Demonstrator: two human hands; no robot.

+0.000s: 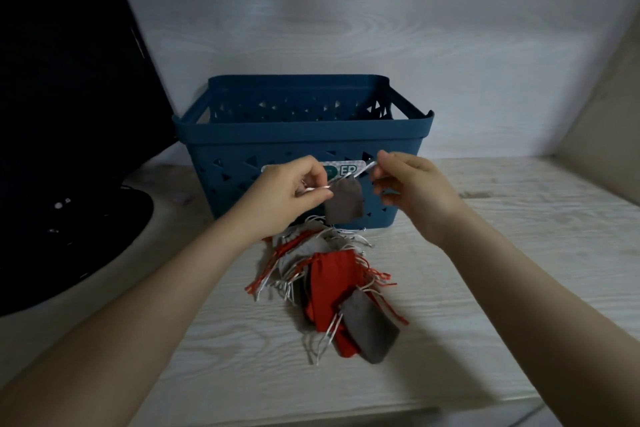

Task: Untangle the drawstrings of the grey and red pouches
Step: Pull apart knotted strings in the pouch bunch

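- Currently both hands are up in front of the blue basket (pixel 304 135), working one grey pouch (pixel 343 203) clear of the pile.
- Left hand (pixel 284 194) pinches the pale drawstring (pixel 349 174) at the pouch's mouth; right hand (pixel 408 187) pinches the same string further along, up and to the right. Neither hand is free.
- String runs taut between the two pinches, pouch hangs below it. Likely reason: tension exposes where the cord crosses others, and the pouch's weight helps it drop free.
- Some pale cords trail from under the lifted pouch toward the pile; can't tell if they are attached to it.
- Rest of the job: the pile (pixel 329 291) of red and grey pouches lies mid-surface, just in front of the basket, cords criss-crossed. Looks early; most are tangled.
- Basket sits toward the back edge, probably the drop point for freed pouches. Its inside isn't readable from here.
- Surface: pale wood-grain table (pixel 502 253); similar pale panel behind.
- Big black object (pixel 62 114) fills the left side, can't identify it. Light is dim.
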